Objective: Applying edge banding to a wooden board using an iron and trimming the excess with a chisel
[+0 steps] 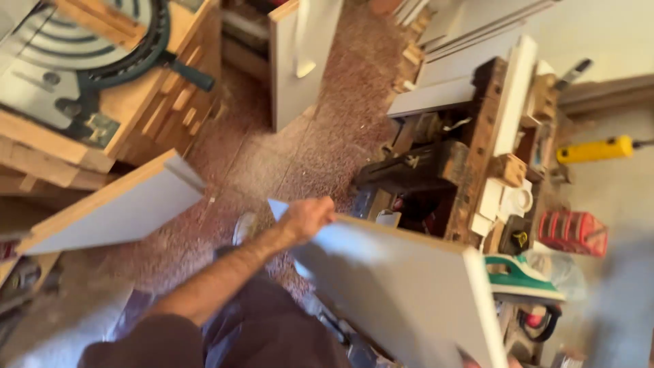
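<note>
Your left hand (304,219) is clamped on the far top corner of a grey panel (402,286), fingers wrapped over its edge. Your forearm runs up to it from the lower left of the view.

The panel sits in front of you, above your lap and over the speckled floor (306,150). Its long axis runs from your left hand, upper left, down to the lower right, where the near end leaves the view at the bottom edge. The broad grey face is turned up towards you; a pale, thin edge strip shows along its right end. It is tilted, with the end at your left hand further from you.

Your right hand (487,361) barely shows at the bottom edge, beside the panel's lower right end. You can't tell from here whether it grips the panel or not.

A second grey board (112,211) with a wooden edge leans at the left, well apart from your panel. Behind it is a mitre saw (75,48) on a wooden bench.

To the right, a cluttered workbench (470,157) carries white offcuts. A green and white iron (521,276) lies just beside the panel's right end. A red item (572,233) and a yellow tool (596,150) are further right. A white cabinet door (300,61) stands upright at top centre. The picture is motion-blurred.
</note>
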